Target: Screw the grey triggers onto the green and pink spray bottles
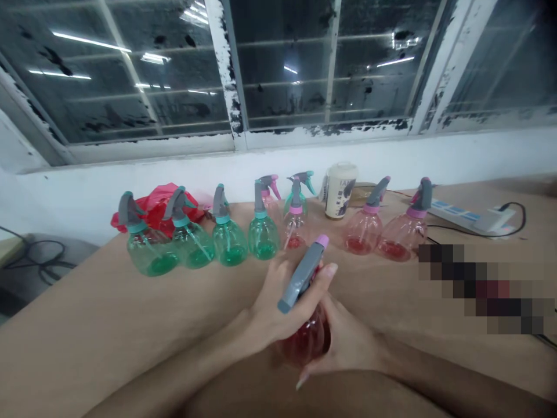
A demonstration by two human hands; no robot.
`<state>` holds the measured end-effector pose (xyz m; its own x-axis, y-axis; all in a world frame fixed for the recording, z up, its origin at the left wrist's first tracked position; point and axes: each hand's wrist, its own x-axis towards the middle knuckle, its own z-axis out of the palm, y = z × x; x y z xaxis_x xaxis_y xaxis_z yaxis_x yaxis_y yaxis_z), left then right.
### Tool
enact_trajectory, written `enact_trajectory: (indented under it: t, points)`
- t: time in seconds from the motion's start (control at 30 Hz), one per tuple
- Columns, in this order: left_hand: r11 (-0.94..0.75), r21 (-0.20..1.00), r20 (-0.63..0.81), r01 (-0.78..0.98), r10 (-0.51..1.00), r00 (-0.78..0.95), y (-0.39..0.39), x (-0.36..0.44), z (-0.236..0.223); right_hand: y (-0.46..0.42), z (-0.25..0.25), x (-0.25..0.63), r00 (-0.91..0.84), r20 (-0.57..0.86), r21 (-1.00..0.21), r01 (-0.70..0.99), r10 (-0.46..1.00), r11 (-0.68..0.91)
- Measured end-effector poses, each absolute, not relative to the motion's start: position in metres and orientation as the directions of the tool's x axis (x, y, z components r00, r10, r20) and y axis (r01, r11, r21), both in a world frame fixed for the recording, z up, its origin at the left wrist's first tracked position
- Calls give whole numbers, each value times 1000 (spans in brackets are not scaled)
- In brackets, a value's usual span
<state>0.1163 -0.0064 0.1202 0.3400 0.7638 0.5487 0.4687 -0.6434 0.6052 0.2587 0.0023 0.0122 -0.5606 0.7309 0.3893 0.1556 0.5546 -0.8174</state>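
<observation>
Close to me, a pink spray bottle (304, 343) with a grey and pink trigger head is held between both hands. My left hand (270, 310) closes around its neck, just under the spray head, with the thumb along the near side. Lower down, my right hand (354, 338) wraps the body from the right. Whether the bottle's base touches the table cannot be seen clearly. Beyond my hands stands a pink spray bottle (295, 227), and to its left a green spray bottle (263, 239). The trigger of the held bottle is mostly hidden by my fingers.
Several green bottles line the left, including one at the end (152, 252). Two pink bottles, one of them here (363, 232), stand right of centre. Behind are a red plastic bag (159, 203), a paper cup (340, 191) and a power strip (472, 217) with cables. Windows rise beyond the table.
</observation>
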Motion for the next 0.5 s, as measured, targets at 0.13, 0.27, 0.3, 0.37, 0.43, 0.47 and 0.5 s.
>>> enact_trajectory:
  t: [0.13, 0.27, 0.3, 0.37, 0.43, 0.47, 0.5]
  points:
    - [-636, 655, 535, 408, 772, 344, -3, 116, 117, 3, 16, 263, -557, 345, -849, 160, 756, 504]
    - [-623, 681, 553, 385, 782, 286, -1, 119, 112, 3, 18, 267, -543, 309, -871, 169, 781, 462]
    - [-622, 683, 554, 383, 783, 284, -1, 119, 111, 3, 18, 267, -543, 300, -877, 166, 784, 451]
    - [-623, 686, 548, 377, 782, 296, -1, 120, 110, 3, 18, 268, -558, 284, -886, 159, 780, 436]
    - [-624, 691, 539, 364, 781, 316, 0, 120, 111, 3, 17, 269, -570, 270, -891, 159, 776, 426]
    - [-625, 694, 535, 358, 780, 325, 0, 120, 112, 3, 16, 269, -569, 266, -893, 159, 778, 421]
    - [-627, 695, 534, 352, 778, 331, 0, 119, 113, 3, 15, 269, -565, 262, -895, 159, 782, 416]
